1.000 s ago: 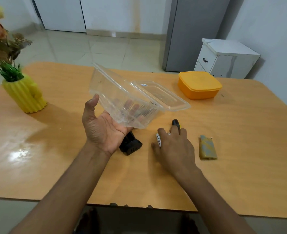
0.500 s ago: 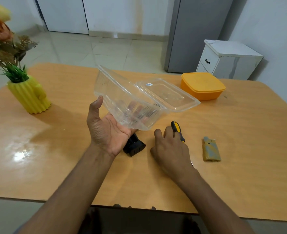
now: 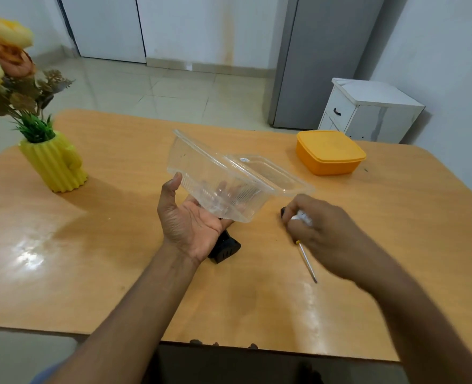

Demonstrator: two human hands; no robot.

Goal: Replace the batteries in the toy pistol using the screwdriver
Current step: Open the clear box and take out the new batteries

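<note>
My left hand (image 3: 190,220) holds a clear plastic container (image 3: 221,178) tilted above the table, fingers under it and thumb on its near wall; its hinged lid hangs open to the right. The black toy pistol (image 3: 225,248) lies on the table just below that hand, mostly hidden. My right hand (image 3: 326,234) is blurred and pinches a small white battery (image 3: 302,217) at its fingertips. The screwdriver (image 3: 308,264) lies on the table under that hand, its metal shaft pointing towards me and its black handle end showing beyond the fingers.
A closed orange box (image 3: 330,152) stands at the back right of the wooden table (image 3: 118,273). At the back left is a yellow vase (image 3: 54,164) with artificial flowers. Beyond the table are a white cabinet (image 3: 367,109) and a grey fridge.
My right hand has lifted off the table and moved right, with the white battery in its fingers. The screwdriver shaft now shows, and the small cover piece is hidden behind the hand.
</note>
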